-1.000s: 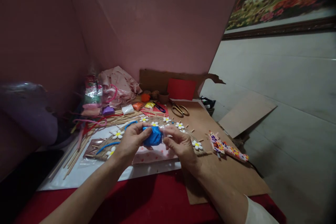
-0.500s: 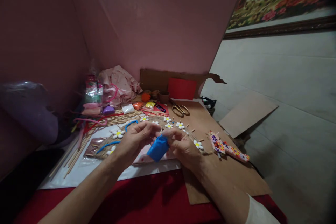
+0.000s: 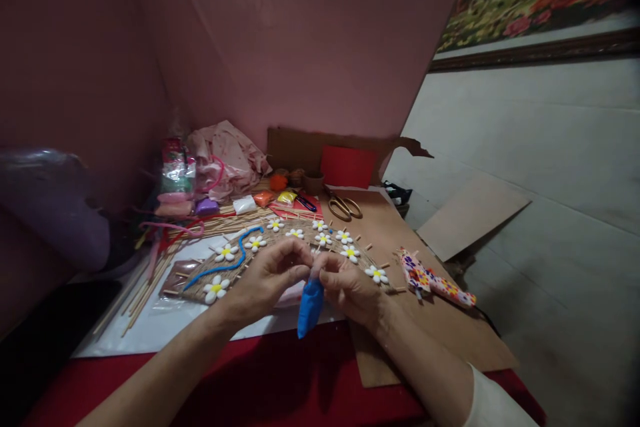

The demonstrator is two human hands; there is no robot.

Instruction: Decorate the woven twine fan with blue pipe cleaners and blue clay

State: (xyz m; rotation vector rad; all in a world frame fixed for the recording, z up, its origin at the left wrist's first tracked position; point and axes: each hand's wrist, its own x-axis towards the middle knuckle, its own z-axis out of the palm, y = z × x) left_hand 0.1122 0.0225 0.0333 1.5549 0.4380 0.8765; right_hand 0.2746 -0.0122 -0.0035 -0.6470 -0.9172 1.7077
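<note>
A small blue packet of modelling clay [image 3: 311, 307] hangs down from my fingertips. My right hand [image 3: 350, 283] pinches its gathered top between thumb and forefinger. Against the same top edge, my left hand [image 3: 273, 273] has its thumb and forefinger pressed together; the exact grip is partly hidden. Behind and below the hands lies a twine-wrapped arch [image 3: 233, 270] with short sticks poking out of its edges. White clay flowers with yellow centres [image 3: 216, 289] dot the arch, and a wavy blue clay strip [image 3: 243, 253] runs along its left part.
Gold-handled scissors [image 3: 344, 205] rest on brown cardboard [image 3: 390, 227]. A flower-patterned wrapped piece [image 3: 435, 280] lies to the right. At the back are clay packets, including a white one [image 3: 245, 205] and a purple one [image 3: 207, 207]. Thin wooden sticks [image 3: 145, 293] spread along the left.
The blue packet has swung lower and now hangs more upright, its top pinched narrower. Both hands have drawn closer together, uncovering more of the arch's flowers and blue strip.
</note>
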